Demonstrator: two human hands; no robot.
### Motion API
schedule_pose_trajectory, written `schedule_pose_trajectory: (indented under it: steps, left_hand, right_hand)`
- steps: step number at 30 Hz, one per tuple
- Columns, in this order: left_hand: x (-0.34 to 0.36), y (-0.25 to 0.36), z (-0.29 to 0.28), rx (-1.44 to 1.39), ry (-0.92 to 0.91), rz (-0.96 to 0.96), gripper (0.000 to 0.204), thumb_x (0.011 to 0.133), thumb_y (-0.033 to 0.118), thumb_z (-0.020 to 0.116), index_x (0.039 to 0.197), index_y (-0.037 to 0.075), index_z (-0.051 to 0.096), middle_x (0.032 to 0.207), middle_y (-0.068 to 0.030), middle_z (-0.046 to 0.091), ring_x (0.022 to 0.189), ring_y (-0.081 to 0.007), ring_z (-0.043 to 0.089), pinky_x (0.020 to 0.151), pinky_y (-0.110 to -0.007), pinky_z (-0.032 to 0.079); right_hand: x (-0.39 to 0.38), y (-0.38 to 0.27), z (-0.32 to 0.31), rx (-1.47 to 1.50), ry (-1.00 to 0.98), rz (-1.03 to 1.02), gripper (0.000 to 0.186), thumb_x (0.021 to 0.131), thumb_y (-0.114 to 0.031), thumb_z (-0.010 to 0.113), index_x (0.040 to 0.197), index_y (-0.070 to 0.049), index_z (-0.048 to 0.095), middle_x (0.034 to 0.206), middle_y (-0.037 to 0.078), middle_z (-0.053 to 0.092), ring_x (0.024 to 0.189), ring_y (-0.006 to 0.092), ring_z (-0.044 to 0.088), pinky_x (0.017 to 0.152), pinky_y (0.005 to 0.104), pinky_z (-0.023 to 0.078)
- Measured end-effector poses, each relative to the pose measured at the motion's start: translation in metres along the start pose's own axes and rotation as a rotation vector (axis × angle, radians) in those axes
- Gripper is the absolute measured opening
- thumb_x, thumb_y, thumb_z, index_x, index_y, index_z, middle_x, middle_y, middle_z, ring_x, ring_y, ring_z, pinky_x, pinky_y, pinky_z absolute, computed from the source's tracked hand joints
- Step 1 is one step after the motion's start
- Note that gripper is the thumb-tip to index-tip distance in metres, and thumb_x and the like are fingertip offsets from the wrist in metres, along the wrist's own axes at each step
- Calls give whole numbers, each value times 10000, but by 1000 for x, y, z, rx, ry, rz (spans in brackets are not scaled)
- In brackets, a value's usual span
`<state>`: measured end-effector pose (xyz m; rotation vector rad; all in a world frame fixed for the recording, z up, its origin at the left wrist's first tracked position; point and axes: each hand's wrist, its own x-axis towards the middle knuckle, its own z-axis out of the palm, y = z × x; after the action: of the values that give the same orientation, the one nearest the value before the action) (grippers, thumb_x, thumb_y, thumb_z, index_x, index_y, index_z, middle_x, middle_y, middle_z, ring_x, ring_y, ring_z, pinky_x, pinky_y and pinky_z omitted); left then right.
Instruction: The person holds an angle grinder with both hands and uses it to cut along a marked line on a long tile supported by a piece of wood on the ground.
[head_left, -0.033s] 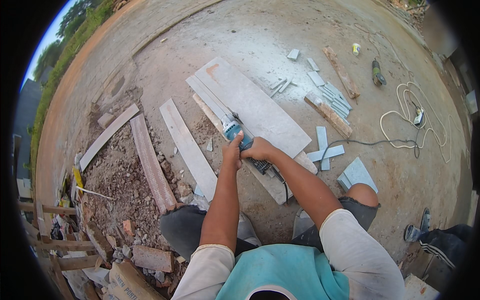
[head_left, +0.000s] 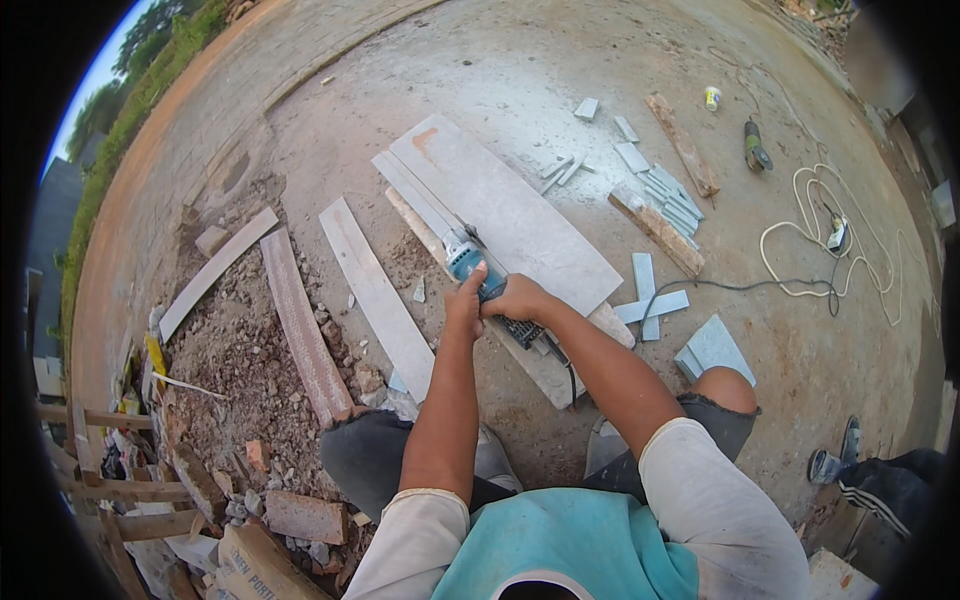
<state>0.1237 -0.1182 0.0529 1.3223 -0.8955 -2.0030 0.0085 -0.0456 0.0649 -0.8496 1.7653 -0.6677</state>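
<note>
Both my hands grip a blue angle grinder [head_left: 468,262] at the middle of the view. My left hand [head_left: 464,305] is wrapped round its near left side, and my right hand [head_left: 520,298] closes on the body from the right. The grinder's head rests at a straight cut line in a large pale grey tile [head_left: 500,205]. Left of that line lies a narrow tile strip [head_left: 415,190]. Beneath the tile, a board or slab [head_left: 560,375] shows at the near end. The disc itself is mostly hidden.
Long strips [head_left: 375,285] lie to the left beside a rubble heap [head_left: 240,350]. Small cut tile pieces [head_left: 670,200] and wooden blocks [head_left: 655,230] sit at right. Beyond are a second grinder [head_left: 755,147] and a coiled pale cord [head_left: 765,250]. Another person's foot [head_left: 835,460] shows lower right.
</note>
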Motion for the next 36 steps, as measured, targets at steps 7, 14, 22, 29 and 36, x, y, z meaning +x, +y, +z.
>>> schedule_pose_trajectory:
  steps: [7, 14, 22, 29, 36]
  left_hand:
    - [3, -2, -1, -7, -7, -17, 483, 812, 244, 779, 1123, -81, 603, 1040, -148, 648, 879, -246, 660, 775, -370, 542]
    - [7, -13, -10, -37, -28, 0, 479, 811, 238, 784, 1127, -76, 606, 1043, -140, 645, 893, -239, 652, 784, -369, 540]
    - [-8, -15, -3, -33, -22, 0, 463, 824, 230, 775, 1133, -67, 599, 1038, -134, 645, 887, -236, 654, 789, -367, 545]
    - [-11, -13, 0, -29, -27, -20, 447, 827, 243, 776, 1111, -43, 584, 989, -120, 644, 829, -233, 657, 736, -364, 548]
    - [-16, -11, 0, -27, -34, -24, 432, 831, 251, 775, 1096, -31, 584, 971, -109, 644, 814, -223, 656, 729, -362, 542]
  right_hand:
    - [0, 1, 0, -6, 11, 3, 571, 568, -403, 815, 900, 52, 717, 903, 191, 704, 829, 274, 672, 754, 331, 504]
    - [-11, -2, 0, -17, 18, -21, 601, 561, -412, 809, 897, 74, 705, 888, 203, 699, 818, 282, 675, 741, 337, 508]
    - [-22, 3, -2, -11, 16, -8, 594, 562, -397, 807, 903, 77, 700, 881, 199, 698, 809, 285, 673, 738, 335, 508]
    - [-19, 8, 0, -12, 27, -7, 580, 557, -390, 809, 888, 74, 703, 873, 201, 699, 801, 286, 674, 727, 331, 508]
    - [-24, 5, -2, 2, 14, -12, 576, 559, -390, 808, 881, 77, 703, 865, 201, 697, 792, 282, 672, 723, 333, 508]
